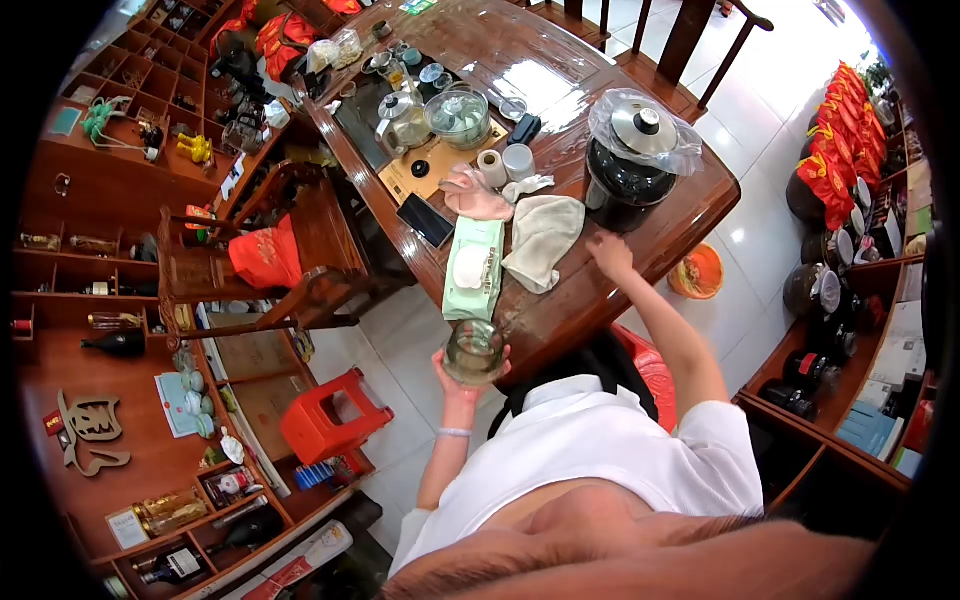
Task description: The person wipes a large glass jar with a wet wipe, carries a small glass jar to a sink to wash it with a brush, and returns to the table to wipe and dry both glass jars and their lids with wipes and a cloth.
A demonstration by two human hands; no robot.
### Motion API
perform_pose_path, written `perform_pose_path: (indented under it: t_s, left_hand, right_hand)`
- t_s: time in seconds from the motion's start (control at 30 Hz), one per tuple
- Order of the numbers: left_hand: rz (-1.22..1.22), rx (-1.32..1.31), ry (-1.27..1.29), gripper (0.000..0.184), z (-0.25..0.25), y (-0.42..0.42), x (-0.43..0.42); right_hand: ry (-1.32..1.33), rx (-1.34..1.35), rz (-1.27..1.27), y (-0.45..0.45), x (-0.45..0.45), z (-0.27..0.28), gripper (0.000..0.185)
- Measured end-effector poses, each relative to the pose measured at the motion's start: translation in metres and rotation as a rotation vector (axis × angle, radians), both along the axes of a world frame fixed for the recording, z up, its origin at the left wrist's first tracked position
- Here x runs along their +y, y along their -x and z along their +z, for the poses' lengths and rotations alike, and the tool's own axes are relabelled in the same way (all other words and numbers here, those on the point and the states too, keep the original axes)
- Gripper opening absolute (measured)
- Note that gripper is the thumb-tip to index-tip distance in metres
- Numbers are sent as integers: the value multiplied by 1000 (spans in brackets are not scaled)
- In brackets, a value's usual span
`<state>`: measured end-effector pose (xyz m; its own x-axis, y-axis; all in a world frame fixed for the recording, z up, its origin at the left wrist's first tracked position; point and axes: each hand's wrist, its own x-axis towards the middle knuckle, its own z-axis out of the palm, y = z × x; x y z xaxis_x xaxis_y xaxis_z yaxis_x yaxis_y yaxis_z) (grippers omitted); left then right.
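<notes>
As it holds a jar (476,350), the left hand (460,386) is obscured (partly).

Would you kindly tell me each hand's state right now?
Left hand: holding a glass jar.
Right hand: beside the black pot; whether open or closed cannot be told.

Tea room or shop, teapot (403,122), shelves (60,365) of bottles (115,343)

Tiled floor (750,215), wooden shelves (105,195), perhaps daylight (862,28)
</notes>
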<state>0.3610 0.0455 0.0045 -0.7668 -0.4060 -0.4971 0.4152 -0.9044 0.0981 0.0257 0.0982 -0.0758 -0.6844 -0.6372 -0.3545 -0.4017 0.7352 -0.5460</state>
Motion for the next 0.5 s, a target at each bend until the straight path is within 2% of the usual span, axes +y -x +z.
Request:
perform_pose_path:
  t_s: [0.07,0.13,0.27,0.33,0.37,0.4,0.47,0.5]
  left_hand:
    - [-7,21,-14,72,-4,11,-8]
    - [-103,16,-1,70,-7,25,-21]
    - [-141,34,71,66,-8,45,-25]
    - [-152,33,90,67,-16,45,-25]
    - [-150,37,67,67,-16,45,-24]
    - [-149,42,44,66,-17,45,-24]
    - [-159,45,71,69,-18,38,-24]
    - [-145,74,41,71,-20,33,-21]
  right_hand:
    - [29,-33,74,-19,12,-3,43]
    - [197,58,204,-35,8,-3,46]
    - [147,96,424,-61,-33,-5,49]
    - [249,391,747,-71,-53,-25,51]
    - [60,362,820,-75,-58,-34,37]
    - [60,360,817,-72,-60,-46,37]
    - [-156,427,883,-58,-53,-72,21]
    - [-184,390,863,-48,-43,-77,18]
